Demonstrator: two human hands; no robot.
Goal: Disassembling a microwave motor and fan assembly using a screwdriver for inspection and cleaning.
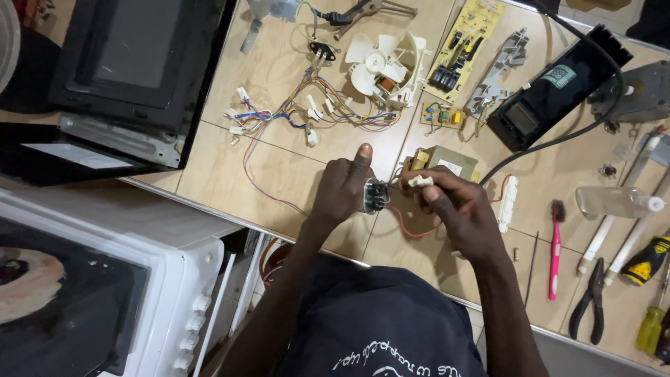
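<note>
Head cam: left hand (342, 188) has its grip wrapped around a small metal capacitor (375, 195), thumb sticking up. Right hand (457, 209) sits just beside it, grip pinching a white connector (419, 181) above the tan desk (293, 174), transformer (447, 160) right behind.

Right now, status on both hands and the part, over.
Left hand gripping small metal component. Right hand pinching white connector beside it. Transformer just behind; red wire trailing underneath.
</note>
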